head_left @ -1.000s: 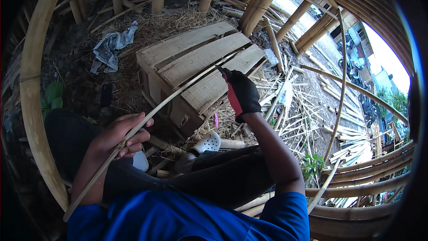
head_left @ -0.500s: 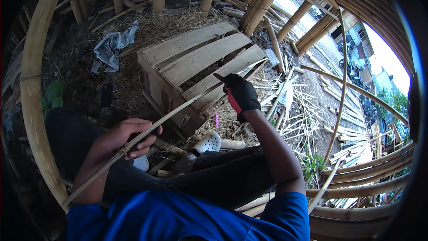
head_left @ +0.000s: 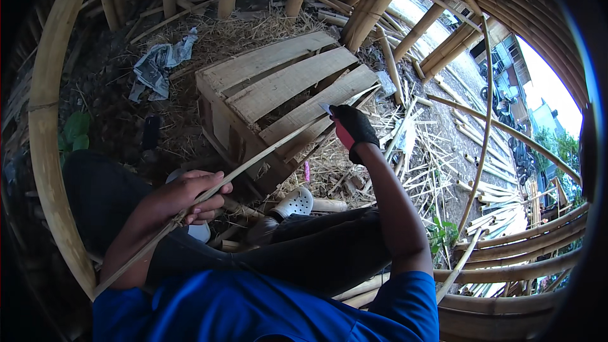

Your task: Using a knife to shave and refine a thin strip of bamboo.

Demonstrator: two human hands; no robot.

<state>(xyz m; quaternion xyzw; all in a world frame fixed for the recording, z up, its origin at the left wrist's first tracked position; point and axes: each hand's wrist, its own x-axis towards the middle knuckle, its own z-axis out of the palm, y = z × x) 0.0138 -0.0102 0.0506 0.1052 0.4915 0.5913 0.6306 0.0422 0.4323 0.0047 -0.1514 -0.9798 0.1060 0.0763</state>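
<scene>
A long, thin bamboo strip point(head_left: 272, 147) runs slantwise from beside my left forearm up over a slatted wooden crate point(head_left: 291, 92). My bare left hand point(head_left: 196, 195) is closed around the strip, fingers curled under it. My right hand point(head_left: 353, 128), in a black and pink glove, is closed near the strip's far part, above the crate's right edge. From this fist pokes a short, shiny blade point(head_left: 325, 108), apparently a knife's; its handle is hidden in the glove. Whether the blade touches the strip, I cannot tell.
Split bamboo pieces point(head_left: 430, 168) litter the ground to the right. A curved bamboo pole point(head_left: 45, 114) rises close on my left, and upright posts point(head_left: 373, 9) stand beyond the crate. Crumpled newspaper point(head_left: 163, 66) lies far left. My foot wears a white clog point(head_left: 296, 202).
My right hand has shifted slightly right and down, and its blade now catches the light. My left hand keeps its hold on the strip, with its fingers curled a little more.
</scene>
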